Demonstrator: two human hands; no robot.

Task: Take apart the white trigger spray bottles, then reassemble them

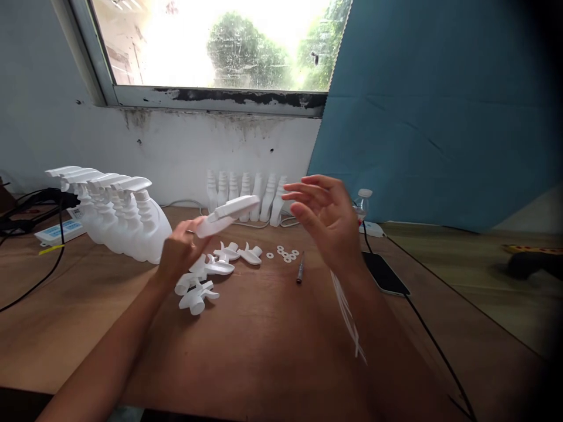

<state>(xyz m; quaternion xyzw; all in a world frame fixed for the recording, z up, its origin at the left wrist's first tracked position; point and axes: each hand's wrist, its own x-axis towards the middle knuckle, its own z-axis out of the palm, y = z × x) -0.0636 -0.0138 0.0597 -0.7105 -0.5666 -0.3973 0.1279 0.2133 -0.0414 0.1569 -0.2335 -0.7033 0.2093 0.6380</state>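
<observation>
Gripped in my left hand [183, 243] is a white plastic part [231, 212] with a long flat top, raised above the table. My right hand [323, 220] is lifted to the right of it, fingers apart and holding nothing. Below my left hand lie several white spouted pieces [219, 266]. Small white rings [288, 255] are grouped on the table, with a small screwdriver [300, 268] beside them. Thin white strips [347, 313] lie near my right wrist.
At the left stand several white bottle-like parts with flat tops [127, 220]. More ribbed white parts [246, 193] line the wall. A phone [386, 272] with a cable, a clear bottle [364, 202] and a power strip [61, 232] are on the table [246, 351].
</observation>
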